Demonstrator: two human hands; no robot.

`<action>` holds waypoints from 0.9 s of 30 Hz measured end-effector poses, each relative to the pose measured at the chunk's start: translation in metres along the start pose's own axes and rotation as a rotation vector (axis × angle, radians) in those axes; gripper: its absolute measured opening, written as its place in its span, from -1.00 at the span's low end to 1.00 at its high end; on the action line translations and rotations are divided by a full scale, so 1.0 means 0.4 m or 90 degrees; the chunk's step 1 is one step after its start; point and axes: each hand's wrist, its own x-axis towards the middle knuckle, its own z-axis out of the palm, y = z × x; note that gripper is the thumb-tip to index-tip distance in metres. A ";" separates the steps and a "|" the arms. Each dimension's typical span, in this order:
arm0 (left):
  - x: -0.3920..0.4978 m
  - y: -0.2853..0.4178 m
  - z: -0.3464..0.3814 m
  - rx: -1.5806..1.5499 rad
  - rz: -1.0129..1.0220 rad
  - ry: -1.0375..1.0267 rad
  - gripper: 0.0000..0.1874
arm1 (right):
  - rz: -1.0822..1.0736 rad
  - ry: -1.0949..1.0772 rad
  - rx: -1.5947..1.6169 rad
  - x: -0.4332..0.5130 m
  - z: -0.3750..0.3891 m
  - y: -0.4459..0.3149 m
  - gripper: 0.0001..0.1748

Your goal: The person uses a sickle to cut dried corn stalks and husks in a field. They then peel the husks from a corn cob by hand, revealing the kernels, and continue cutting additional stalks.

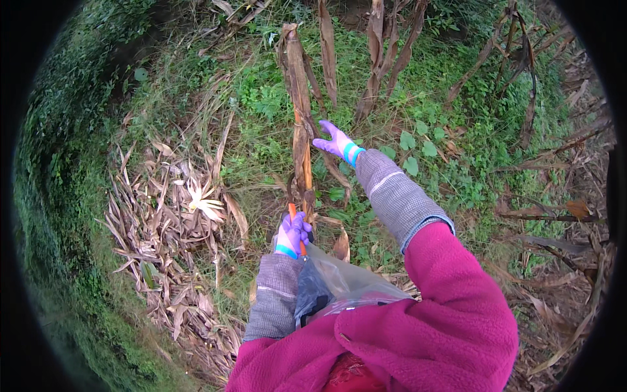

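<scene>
My left hand (292, 232), in a purple and pink glove, is wrapped around the orange handle (292, 210) of a hand tool. A dark curved piece shows just above that handle; whether it is the tool's blade or a dry leaf is hard to tell. Right above the left hand rises a dry, brown maize stalk (298, 93) with withered leaves hanging from it. My gloved right hand (334, 138) is held out just right of the stalk, thumb and fingers apart, with nothing in it. Below the left hand a clear plastic sheet (343, 274) hangs at my front.
Dry husks and leaves (171, 225) lie heaped on the left, a pale opened husk (203, 201) on top. More withered stalks (377, 59) stand at the far side and right. Green weeds (416, 142) cover the ground between, and dense greenery (59, 147) borders the left.
</scene>
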 end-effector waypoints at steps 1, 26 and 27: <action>-0.009 0.005 0.000 0.012 -0.006 0.000 -0.75 | 0.036 -0.055 0.070 0.012 0.012 0.008 -0.30; -0.084 -0.022 -0.091 0.640 0.334 0.138 -0.71 | 0.204 -0.108 -0.551 -0.177 -0.296 0.016 -0.60; -0.136 0.015 -0.075 0.515 0.263 0.138 -0.72 | 0.204 -0.117 -0.574 -0.217 -0.328 0.072 -0.60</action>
